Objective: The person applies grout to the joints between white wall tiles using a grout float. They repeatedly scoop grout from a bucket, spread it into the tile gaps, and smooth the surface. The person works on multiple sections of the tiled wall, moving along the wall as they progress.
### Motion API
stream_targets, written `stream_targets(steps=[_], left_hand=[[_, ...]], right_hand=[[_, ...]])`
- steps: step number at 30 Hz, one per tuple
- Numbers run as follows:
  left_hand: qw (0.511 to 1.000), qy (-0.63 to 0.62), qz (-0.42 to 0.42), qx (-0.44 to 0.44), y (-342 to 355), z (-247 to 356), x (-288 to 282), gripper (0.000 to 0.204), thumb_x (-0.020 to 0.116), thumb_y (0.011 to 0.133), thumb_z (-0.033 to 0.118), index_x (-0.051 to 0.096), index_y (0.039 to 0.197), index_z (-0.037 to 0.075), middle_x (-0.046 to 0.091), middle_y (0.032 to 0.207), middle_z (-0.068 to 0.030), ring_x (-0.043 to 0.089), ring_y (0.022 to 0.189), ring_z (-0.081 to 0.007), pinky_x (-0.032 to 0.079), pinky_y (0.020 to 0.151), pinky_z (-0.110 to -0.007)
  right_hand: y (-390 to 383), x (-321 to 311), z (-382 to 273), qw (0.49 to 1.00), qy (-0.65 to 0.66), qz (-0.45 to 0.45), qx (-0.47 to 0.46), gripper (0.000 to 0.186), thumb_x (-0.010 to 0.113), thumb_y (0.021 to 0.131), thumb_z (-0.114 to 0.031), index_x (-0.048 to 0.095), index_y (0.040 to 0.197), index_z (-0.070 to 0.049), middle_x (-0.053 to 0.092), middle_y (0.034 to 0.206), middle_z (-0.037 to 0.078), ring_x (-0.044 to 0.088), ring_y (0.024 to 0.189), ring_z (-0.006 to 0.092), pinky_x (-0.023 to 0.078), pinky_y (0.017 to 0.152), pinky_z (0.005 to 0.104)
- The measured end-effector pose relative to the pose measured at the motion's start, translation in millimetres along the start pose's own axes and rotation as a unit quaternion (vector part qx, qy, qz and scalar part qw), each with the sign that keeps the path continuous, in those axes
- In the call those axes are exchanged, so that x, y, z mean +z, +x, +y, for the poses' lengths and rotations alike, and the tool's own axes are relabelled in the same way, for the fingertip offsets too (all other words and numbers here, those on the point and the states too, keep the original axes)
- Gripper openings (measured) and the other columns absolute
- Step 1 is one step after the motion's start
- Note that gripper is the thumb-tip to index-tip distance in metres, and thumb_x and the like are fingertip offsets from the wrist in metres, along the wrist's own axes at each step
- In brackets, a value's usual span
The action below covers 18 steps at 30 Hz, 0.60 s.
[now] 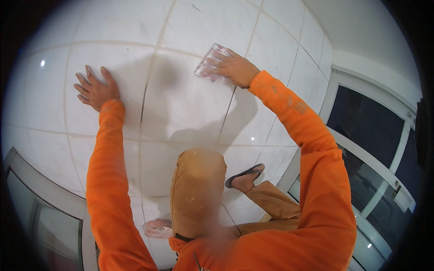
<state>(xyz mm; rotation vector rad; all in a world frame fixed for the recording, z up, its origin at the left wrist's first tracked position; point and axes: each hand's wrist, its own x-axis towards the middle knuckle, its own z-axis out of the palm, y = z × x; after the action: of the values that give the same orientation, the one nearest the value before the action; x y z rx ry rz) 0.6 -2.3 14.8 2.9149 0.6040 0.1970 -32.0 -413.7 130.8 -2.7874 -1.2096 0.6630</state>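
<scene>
My right hand [236, 67] presses a folded white cloth with reddish stripes [209, 63] onto the white floor tiles [190, 108]. Its fingers lie over the cloth, and motion blurs the cloth a little. Over to the left, my left hand [96, 88] rests on the tiles with its fingers spread and nothing in it. Pale smudges mark its fingertips. Dark, bare joints [144, 101] run between some tiles, while other joints look filled with pale beige.
A round pinkish container [158, 228] stands beside my bent knee [199, 180]. My sandalled foot [245, 178] is on the tiles at the right. A white-framed glass door [366, 117] stands at the right, another framed pane [54, 226] at the lower left.
</scene>
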Motion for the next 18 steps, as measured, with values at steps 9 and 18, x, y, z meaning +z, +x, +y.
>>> stream_targets(steps=[9,18], left_hand=[[1.000,0.011,-0.007,-0.008,0.6,-0.1,0.4,0.066,0.035,0.101,0.061,0.036,0.158,0.027,0.024,0.168,-0.0078,0.014,0.156,-0.0346,0.011,0.126,-0.052],[1.000,0.022,-0.009,-0.006,-0.7,1.2,1.2,0.065,0.034,0.102,0.061,0.036,0.158,0.027,0.023,0.168,-0.0078,0.014,0.156,-0.0344,0.011,0.126,-0.052]], right_hand=[[-112.1,24.0,-33.7,0.981,0.015,-0.096,0.166,0.074,0.061,0.083,0.002,0.052,0.148,-0.031,0.045,0.158,0.002,0.035,0.150,0.0272,0.023,0.125,0.0514],[-71.1,82.9,-39.0,0.973,0.040,0.093,0.209,0.073,0.058,0.087,-0.001,0.039,0.156,-0.017,0.039,0.158,0.019,0.032,0.149,0.0377,0.026,0.121,0.0586]])
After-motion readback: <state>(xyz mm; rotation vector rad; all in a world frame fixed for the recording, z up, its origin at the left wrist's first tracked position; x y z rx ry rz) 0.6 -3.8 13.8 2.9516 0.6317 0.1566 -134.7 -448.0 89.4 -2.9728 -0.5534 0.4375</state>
